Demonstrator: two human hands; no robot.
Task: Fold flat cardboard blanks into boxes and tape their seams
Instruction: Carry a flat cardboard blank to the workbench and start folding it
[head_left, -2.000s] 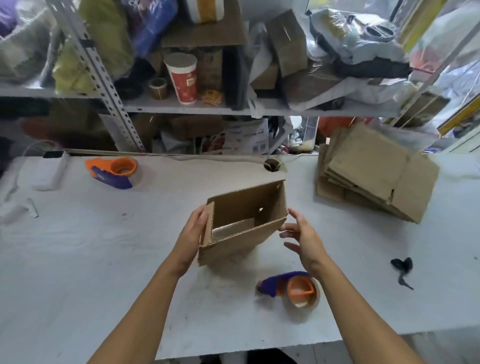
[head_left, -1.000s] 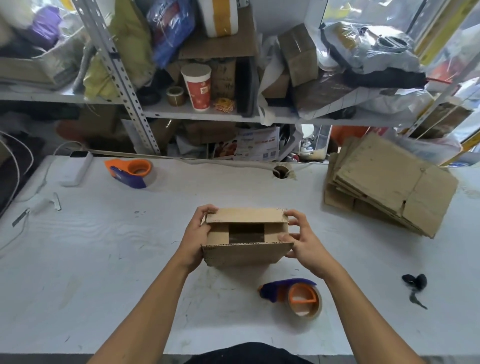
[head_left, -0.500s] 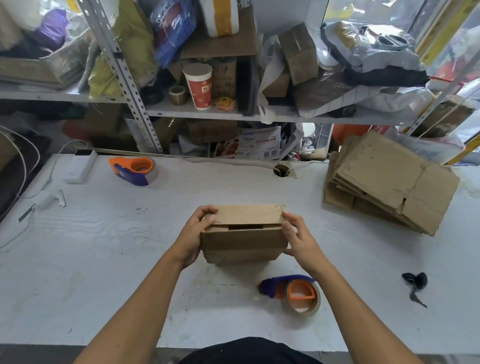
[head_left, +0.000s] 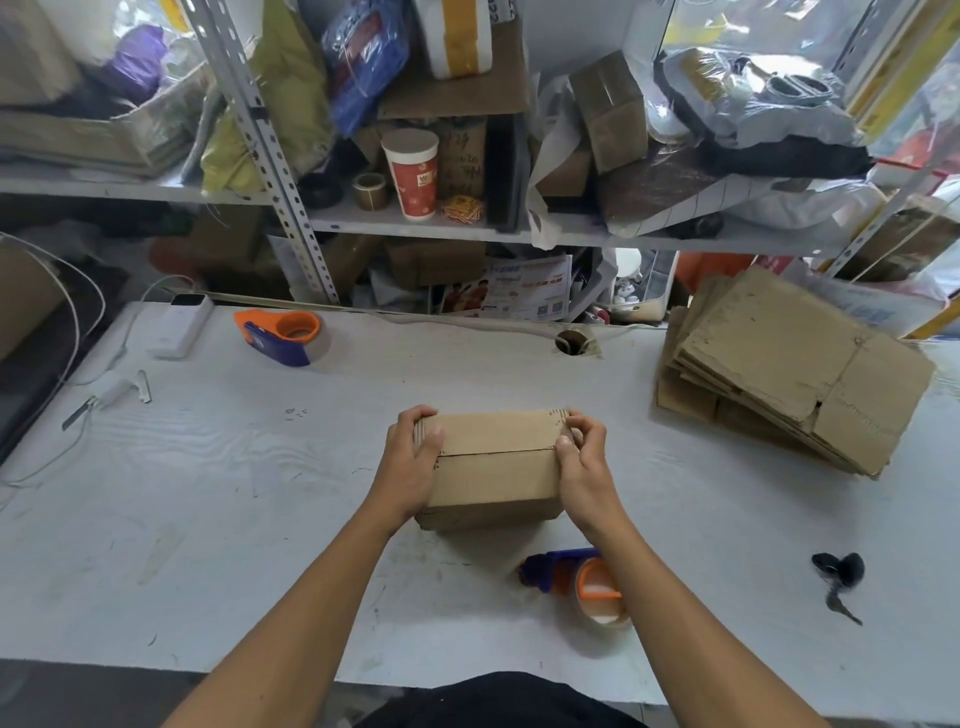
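No text legible. Red paper cup (head_left: 410, 176) at 12 o'clock bears a blurred yellow logo; flyer (head_left: 511, 288) print unreadable.

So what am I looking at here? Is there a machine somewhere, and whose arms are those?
No machine: a person wears one camera on the head, looking down at their own arms. The left hand and right hand grip the ends of a cardboard box, its top flaps folded shut, the seam not yet taped. On the white table lie a tape dispenser near the right arm, a second tape dispenser far left, a stack of flat cardboard blanks on the right, a white power bank and some keys. Cluttered shelves stand behind.
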